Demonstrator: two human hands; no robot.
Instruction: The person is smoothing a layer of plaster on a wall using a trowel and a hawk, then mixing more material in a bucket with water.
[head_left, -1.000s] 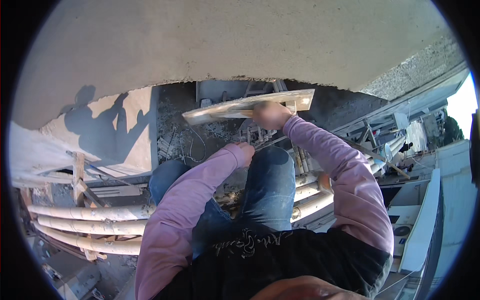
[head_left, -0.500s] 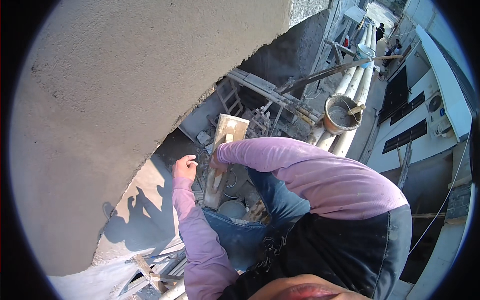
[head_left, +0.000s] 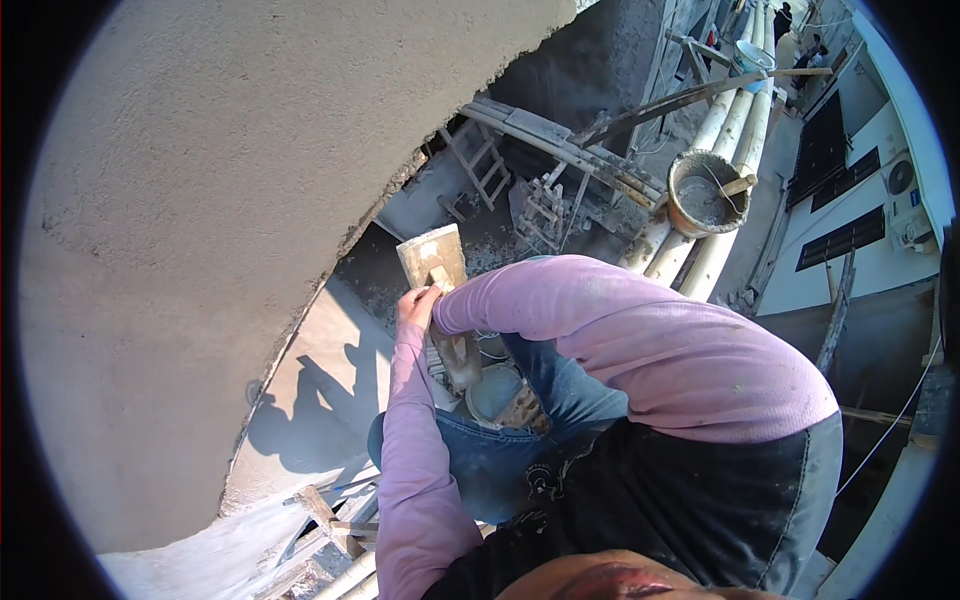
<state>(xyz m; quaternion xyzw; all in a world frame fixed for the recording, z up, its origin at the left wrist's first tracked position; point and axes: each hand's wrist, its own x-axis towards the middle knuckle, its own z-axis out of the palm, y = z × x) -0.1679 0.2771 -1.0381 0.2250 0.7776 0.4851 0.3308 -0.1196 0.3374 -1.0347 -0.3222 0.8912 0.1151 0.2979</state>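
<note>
Setting: you stand high on scaffolding against a broad grey rough-plastered wall [head_left: 200,250] that fills the left of the view; far below lie ladders, planks and rubble

Change in view: a second ago the wall arched over the top of the picture and your board lay flat across the far middle; now your head has swung so the wall stands on the left and the board runs lengthwise, near to far

Board: the long flat wooden plastering float [head_left: 438,300] sits in the middle, just right of the wall's ragged edge, its pale far end clear of your hands and its near end dipping towards your knees

Left hand: your left hand [head_left: 417,305] has come up to the board since half a second ago and now touches its left side; the fingers look curled onto it, though how tightly you cannot tell from here

Right hand: your right hand [head_left: 441,283] is mostly hidden behind the purple sleeve and the board's handle, so I cannot tell how its fingers sit

Below you: a small round grey bucket [head_left: 497,393] shows between your blue-jeaned legs, just near the board's lower end

Far right: a round basket of wet grey mortar [head_left: 705,193] rests on pale scaffold poles [head_left: 735,130], well apart from you

Meaning: with both hands now on the board beside the wall, you seem to be steadying it
</note>
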